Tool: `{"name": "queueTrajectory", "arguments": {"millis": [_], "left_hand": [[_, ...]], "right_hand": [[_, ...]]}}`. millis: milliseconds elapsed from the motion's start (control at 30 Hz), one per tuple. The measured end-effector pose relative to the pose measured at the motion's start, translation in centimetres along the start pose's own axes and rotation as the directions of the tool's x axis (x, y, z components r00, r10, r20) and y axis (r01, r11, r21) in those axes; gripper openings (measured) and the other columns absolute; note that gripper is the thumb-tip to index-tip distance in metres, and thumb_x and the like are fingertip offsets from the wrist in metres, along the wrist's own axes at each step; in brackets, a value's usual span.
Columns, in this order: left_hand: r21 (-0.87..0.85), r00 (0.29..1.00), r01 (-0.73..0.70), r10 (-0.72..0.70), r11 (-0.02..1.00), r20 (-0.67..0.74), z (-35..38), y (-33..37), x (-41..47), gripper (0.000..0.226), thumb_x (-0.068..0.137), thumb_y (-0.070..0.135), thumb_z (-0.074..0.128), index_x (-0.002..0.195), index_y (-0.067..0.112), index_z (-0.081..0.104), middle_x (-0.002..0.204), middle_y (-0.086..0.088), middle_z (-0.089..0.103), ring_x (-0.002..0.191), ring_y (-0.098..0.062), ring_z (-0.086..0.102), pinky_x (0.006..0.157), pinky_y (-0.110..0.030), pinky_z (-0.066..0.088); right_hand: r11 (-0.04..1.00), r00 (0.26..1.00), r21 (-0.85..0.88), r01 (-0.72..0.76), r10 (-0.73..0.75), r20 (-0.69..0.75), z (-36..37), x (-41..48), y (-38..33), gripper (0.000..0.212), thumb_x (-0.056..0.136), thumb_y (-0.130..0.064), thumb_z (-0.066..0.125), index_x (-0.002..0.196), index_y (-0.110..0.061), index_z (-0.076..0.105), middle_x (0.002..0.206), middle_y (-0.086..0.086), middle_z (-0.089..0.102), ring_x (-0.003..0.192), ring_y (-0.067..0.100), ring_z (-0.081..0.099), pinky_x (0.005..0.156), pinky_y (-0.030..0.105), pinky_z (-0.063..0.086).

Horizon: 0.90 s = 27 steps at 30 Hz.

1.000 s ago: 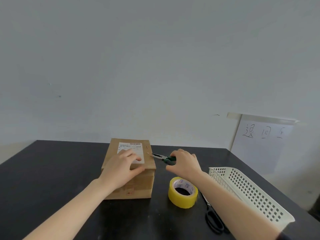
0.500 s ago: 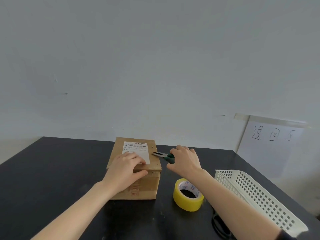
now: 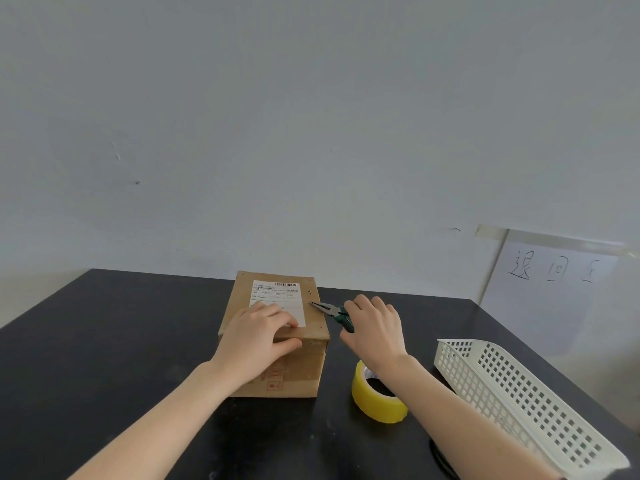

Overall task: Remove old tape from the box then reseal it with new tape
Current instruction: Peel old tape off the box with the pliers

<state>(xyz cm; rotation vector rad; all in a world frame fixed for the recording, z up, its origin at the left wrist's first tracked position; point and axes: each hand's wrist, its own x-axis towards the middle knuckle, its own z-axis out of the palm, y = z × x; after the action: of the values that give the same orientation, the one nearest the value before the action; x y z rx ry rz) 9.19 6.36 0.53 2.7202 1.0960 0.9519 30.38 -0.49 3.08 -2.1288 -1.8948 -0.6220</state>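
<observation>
A: Broadly, how was the box (image 3: 277, 327) judged to handle?

B: It was taken for light, stiff cardboard, firm at the edges and corners and likely to give in the middle of the top panel. It stood near the middle of the dark table (image 3: 104, 341), with the white shipping label (image 3: 278, 299) stuck on its top. A hold across the near top edge was thought soundest, since the load is carried there by the front wall.

A: And that was where the left hand (image 3: 258, 336) was laid?

B: Yes. It was spread flat over the near part of the top, the fingers loosely extended and resting on the label's lower edge, the thumb hooked over the front edge. Nothing was gripped; the box was only pressed down and steadied. The forearm was stretched in from the lower left.

A: What of the right side?

B: The pliers (image 3: 334, 314) were held in the right hand (image 3: 375, 329), the fingers curled closed around the green handles, the thin nose pointed left at the box's right top edge. Whether the tip touched the cardboard could not be told, perhaps just short of it. The wrist was bent slightly inward.

A: And the new tape?

B: The yellow tape roll (image 3: 379, 398) was left lying on the table under the right forearm, with the white basket (image 3: 519, 403) well apart at the far right.
</observation>
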Motion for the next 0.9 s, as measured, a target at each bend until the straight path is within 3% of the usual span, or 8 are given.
{"name": "queueTrajectory", "arguments": {"millis": [133, 300, 467, 667, 900], "left_hand": [[0.003, 1.000, 0.002, -0.002, 1.000, 0.008, 0.1, 0.0, 0.0, 0.034, 0.085, 0.057, 0.054, 0.112, 0.037, 0.062, 0.116, 0.020, 0.059, 0.113, -0.005, 0.048, 0.094, -0.028, 0.040], [0.007, 1.000, 0.000, 0.000, 1.000, -0.002, 0.1, 0.0, 0.0, 0.034, 0.086, 0.057, 0.054, 0.112, 0.037, 0.062, 0.117, 0.020, 0.059, 0.113, -0.004, 0.048, 0.095, -0.027, 0.040], [0.003, 1.000, -0.002, 0.002, 1.000, 0.001, 0.0, -0.2, 0.0, 0.040, 0.083, 0.062, 0.048, 0.111, 0.038, 0.062, 0.110, 0.020, 0.061, 0.107, -0.004, 0.050, 0.091, -0.027, 0.040], [-0.003, 1.000, 0.007, -0.007, 1.000, 0.008, -0.2, -0.1, -0.2, 0.036, 0.086, 0.058, 0.052, 0.113, 0.036, 0.062, 0.112, 0.019, 0.060, 0.107, -0.005, 0.049, 0.092, -0.028, 0.040], [0.006, 1.000, 0.015, -0.015, 1.000, 0.023, -0.2, 0.0, -0.2, 0.036, 0.086, 0.059, 0.051, 0.114, 0.037, 0.061, 0.115, 0.019, 0.059, 0.109, -0.005, 0.049, 0.095, -0.029, 0.041]], "right_hand": [[0.999, 1.000, 0.039, -0.017, 0.017, -0.004, 0.3, 0.0, 0.0, 0.039, 0.094, -0.038, 0.051, 0.129, -0.022, 0.053, 0.123, -0.003, 0.057, 0.105, 0.018, 0.052, 0.085, 0.030, 0.045], [0.998, 0.999, -0.047, 0.033, -0.034, -0.025, 0.2, 0.1, 0.2, 0.037, 0.094, -0.033, 0.055, 0.127, -0.019, 0.055, 0.120, -0.001, 0.059, 0.103, 0.022, 0.054, 0.085, 0.033, 0.046], [0.981, 0.992, -0.170, 0.095, -0.107, -0.064, -0.6, 1.2, -1.8, 0.030, 0.073, -0.032, 0.078, 0.098, -0.017, 0.069, 0.089, -0.001, 0.067, 0.075, 0.022, 0.061, 0.061, 0.033, 0.049], [0.982, 0.989, -0.170, 0.087, -0.105, -0.101, -1.2, 1.8, -1.6, 0.023, 0.081, -0.027, 0.068, 0.101, -0.015, 0.067, 0.096, 0.001, 0.066, 0.081, 0.025, 0.059, 0.066, 0.035, 0.047], [0.993, 0.988, -0.104, 0.057, -0.071, -0.134, -0.9, 1.5, -1.3, 0.027, 0.070, -0.031, 0.080, 0.091, -0.018, 0.070, 0.085, -0.002, 0.067, 0.070, 0.021, 0.060, 0.056, 0.031, 0.048]]}}
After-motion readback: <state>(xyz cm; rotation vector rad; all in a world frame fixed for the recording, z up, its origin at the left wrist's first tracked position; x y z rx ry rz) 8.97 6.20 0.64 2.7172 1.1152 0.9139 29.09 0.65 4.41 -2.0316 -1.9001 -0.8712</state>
